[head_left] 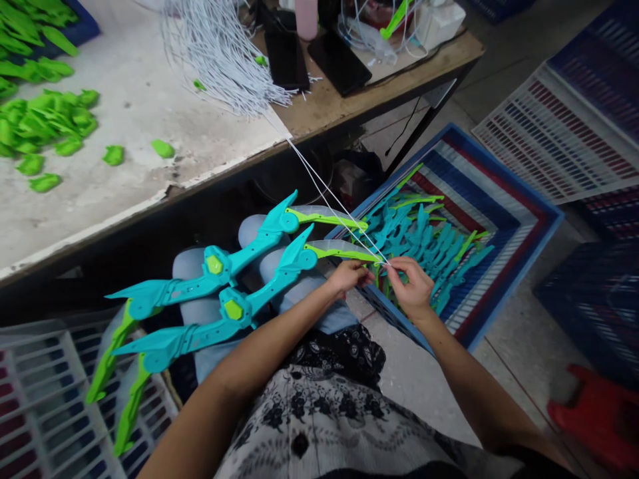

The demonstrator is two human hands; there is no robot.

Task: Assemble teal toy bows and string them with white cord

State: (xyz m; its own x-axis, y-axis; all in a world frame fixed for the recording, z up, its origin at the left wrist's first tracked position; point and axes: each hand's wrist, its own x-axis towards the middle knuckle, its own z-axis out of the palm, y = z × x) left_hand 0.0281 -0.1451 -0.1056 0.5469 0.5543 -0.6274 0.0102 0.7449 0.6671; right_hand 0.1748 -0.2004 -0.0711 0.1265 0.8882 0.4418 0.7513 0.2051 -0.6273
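Note:
Two teal and lime-green toy bows lie side by side across the person's knees: a nearer toy bow and a farther toy bow. At the nearer bow's right green tip, my left hand is closed, fingers pinched around the end. Close beside it, my right hand pinches a white string at the same tip. That string stretches up to the table edge, where a thick bundle of white strings lies. The exact spot where fingers, string and tip meet is small and partly hidden.
To the right, a blue crate holds many teal and green bows. Loose green parts lie on the worktable, with two dark phones farther back. A white crate stands lower left; a red object sits lower right.

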